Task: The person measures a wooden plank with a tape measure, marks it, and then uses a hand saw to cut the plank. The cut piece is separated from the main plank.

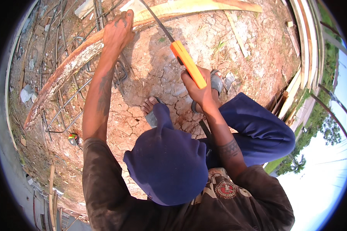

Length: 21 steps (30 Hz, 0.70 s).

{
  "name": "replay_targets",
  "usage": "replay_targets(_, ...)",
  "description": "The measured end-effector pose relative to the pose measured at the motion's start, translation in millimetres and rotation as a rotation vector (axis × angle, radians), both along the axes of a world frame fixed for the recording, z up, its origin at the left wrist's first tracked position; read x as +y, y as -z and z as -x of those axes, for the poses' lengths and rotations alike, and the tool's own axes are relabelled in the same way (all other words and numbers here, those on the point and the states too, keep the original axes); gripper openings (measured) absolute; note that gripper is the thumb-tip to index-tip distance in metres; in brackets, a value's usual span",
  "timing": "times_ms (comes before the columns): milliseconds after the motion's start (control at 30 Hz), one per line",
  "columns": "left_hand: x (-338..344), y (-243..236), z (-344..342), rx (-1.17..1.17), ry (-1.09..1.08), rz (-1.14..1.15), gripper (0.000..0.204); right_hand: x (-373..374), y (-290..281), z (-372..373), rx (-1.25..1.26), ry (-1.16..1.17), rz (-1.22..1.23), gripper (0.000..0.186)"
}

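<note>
My left hand [119, 30] is closed on a long, rough-edged wooden plank [65, 75] near the top, its pale bark-flecked side running down to the left. My right hand [196, 84] grips the orange handle [189, 63] of a tool with a long, narrow dark blade [160, 24], which reaches up to the pale stretch of the plank, just right of my left hand. My bent knees in blue trousers and my sandalled feet [152, 109] show beneath my arms on cracked, dry earth.
Bent steel bars [65, 111] lie under and beside the plank at left. A small green tape measure [74, 139] lies by my left arm. Stacked boards [306, 46] line the right side, along with a loose strip of wood [237, 34] on the ground.
</note>
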<state>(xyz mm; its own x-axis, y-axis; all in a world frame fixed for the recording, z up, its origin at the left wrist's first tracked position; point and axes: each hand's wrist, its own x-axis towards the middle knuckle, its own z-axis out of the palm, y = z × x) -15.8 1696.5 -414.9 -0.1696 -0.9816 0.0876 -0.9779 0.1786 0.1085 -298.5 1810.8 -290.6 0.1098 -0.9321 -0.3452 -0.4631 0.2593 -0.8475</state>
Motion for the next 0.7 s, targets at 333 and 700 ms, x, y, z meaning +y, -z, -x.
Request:
replay_targets(333,5,-2,-9,0.03,0.007,0.063,0.059,36,-13,3,0.091,-0.077,0.018,0.008)
replay_targets(700,5,-2,-10,-0.009,0.01,-0.023,0.055,34,-5,-5,0.011,-0.024,0.007,0.016)
